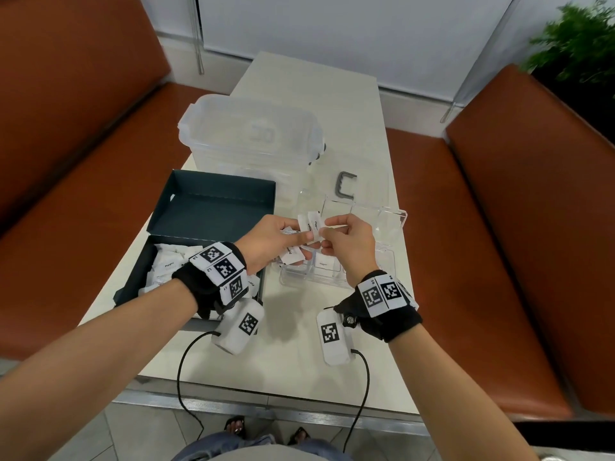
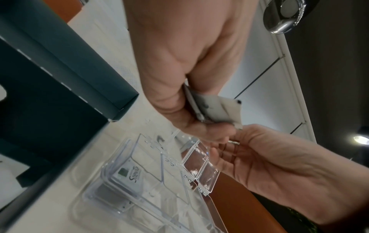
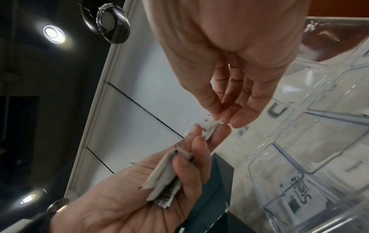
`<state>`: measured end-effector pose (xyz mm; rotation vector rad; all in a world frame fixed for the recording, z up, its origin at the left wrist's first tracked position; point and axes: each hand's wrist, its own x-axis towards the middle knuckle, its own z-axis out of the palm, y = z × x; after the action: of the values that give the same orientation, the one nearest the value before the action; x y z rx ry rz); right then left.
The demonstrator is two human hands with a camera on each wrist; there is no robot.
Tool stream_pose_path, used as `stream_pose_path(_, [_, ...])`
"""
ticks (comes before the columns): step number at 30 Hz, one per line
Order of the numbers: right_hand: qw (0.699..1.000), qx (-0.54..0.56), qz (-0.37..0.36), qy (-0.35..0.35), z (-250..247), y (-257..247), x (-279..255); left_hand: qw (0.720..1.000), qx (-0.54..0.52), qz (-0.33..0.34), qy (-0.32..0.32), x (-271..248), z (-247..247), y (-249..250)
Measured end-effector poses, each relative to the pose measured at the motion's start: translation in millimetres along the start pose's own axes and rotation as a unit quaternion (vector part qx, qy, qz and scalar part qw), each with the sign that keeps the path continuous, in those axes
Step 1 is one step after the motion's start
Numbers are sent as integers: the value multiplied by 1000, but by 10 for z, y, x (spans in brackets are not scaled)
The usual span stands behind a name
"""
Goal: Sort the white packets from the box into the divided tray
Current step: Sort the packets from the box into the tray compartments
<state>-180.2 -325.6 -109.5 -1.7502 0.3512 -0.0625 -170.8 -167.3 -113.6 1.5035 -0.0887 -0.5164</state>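
Note:
My left hand point(image 1: 296, 239) grips a fanned bundle of white packets point(image 1: 311, 224) above the gap between box and tray. From the right, my right hand point(image 1: 324, 229) pinches the top edge of one packet point(image 3: 209, 127) in that bundle point(image 3: 163, 178). The dark teal box point(image 1: 134, 281) sits at the left with its lid raised, and several white packets point(image 1: 166, 266) lie inside. Under the hands stands the clear divided tray point(image 1: 396, 217). One of its near cells holds a packet point(image 1: 323, 264), and a Stevia packet point(image 2: 129, 171) lies in another.
A clear lidded storage container point(image 1: 249, 134) stands behind the box. A grey U-shaped handle point(image 1: 346, 186) lies on the white table point(image 1: 293, 361) behind the tray. Orange benches point(image 1: 499, 227) flank the table on both sides. A green plant point(image 1: 579, 38) is at the far right.

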Motion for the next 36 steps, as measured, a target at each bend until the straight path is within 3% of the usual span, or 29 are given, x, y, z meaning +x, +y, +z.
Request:
stream_pose_path(10, [992,-101,-49,-54,-120,-49,23,998,67,-11,-1,42,17,23])
stream_pose_path(15, [955,-218,-139,-147,-316,-294,196,988,154,-5,-33,49,89,119])
stream_pose_path(18, [933,-272,-157,-173,-370,-375,300,981,188,6,-39,71,134,188])
stream_pose_path(22, [952,-251,-147,-93,-479,-317,471,987,158,14,1,98,83,195])
stream_pose_path(25, [947,-296,-116,-41,-587,-169,574,991,129,-4,21,81,-23,137])
stream_pose_path(31, [893,-443,-23,-78,-652,244,551,995,84,-26,40,25,-102,53])
stream_pose_path(36, [838,-540,-64,-50,-589,411,443,996,83,-23,37,14,-50,50])
